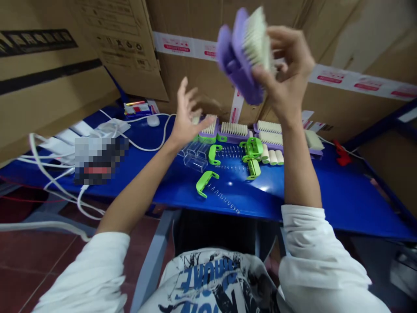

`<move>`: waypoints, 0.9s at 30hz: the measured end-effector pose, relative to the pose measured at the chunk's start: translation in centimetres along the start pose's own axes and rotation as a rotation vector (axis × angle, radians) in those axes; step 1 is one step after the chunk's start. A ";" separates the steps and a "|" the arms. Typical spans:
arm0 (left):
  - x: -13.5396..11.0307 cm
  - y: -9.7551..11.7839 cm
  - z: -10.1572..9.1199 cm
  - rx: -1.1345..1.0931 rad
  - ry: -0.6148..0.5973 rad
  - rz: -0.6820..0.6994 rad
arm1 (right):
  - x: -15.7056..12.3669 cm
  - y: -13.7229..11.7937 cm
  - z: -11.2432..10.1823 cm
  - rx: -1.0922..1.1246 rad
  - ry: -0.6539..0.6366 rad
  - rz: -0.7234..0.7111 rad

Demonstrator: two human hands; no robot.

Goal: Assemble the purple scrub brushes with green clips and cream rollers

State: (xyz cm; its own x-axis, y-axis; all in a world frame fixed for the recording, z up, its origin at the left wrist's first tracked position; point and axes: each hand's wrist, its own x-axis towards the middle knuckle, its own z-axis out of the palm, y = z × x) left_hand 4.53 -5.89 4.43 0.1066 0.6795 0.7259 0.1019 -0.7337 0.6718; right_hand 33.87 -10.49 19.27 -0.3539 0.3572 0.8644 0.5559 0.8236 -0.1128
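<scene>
My right hand [286, 74] is raised high above the blue table [342, 195] and grips a purple brush [243, 54] with white bristles, slightly blurred by motion. My left hand [187, 115] hovers lower, fingers spread and empty, just above the row of brushes [234, 130] at the back of the table. Green plastic handles [206, 181] and clear plastic covers [195, 157] lie on the table below my hands. White bristle blocks [273, 155] sit near the green handles on the right.
Large cardboard boxes [65, 56] wall in the table at the back and left. White cables [48, 178] and a white mouse [153, 120] lie on the left part. A red object [342, 154] sits at the right. Red tiled floor shows at lower left.
</scene>
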 end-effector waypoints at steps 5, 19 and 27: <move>-1.6 2.5 3.1 -0.311 -0.017 0.016 | -2.6 -4.6 2.2 0.009 -0.227 -0.152; -1.9 3.8 2.7 -0.596 0.070 -0.271 | -17.2 -3.7 -3.6 -0.303 -0.437 -0.125; -2.9 4.7 3.8 -0.693 0.093 -0.366 | -16.6 -5.8 -4.0 -0.425 -0.942 0.046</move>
State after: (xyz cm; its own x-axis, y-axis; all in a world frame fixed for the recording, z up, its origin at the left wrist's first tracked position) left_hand 8.42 -11.33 4.94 0.0994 0.8974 0.4298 -0.5284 -0.3184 0.7870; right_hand 39.59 -22.99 7.52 -0.6691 0.7352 0.1086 0.7387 0.6421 0.2048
